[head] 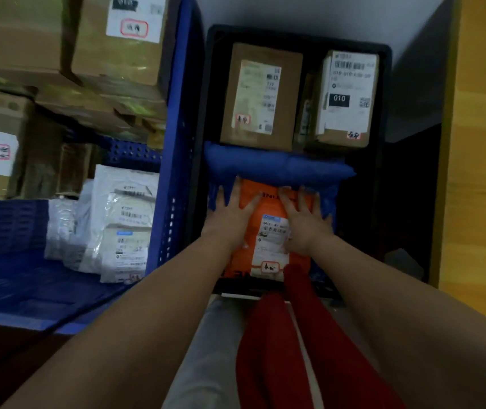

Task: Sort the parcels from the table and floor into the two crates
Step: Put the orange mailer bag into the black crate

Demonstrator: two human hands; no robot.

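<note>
Two crates stand side by side. The blue perforated plastic crate (174, 178), left of the fingers, holds about four brown cardboard boxes (117, 48) stacked at its far end, though blur makes the count unsure, and nearer a heap of white and clear plastic mailer bags (123, 222), their number unclear. The black plastic crate (383, 93) holds two brown cardboard boxes with white labels (261, 95), upright beyond the fingertips, one blue padded mailer bag (277, 169) lying crosswise just past the fingertips, and one orange plastic mailer parcel (268, 243). The orange parcel's long axis runs away from the person, its far end tucked under the blue bag. The left hand (230, 219) and right hand (303, 222) lie flat on it, fingers straight and spread, pressing on either side of its white label.
</note>
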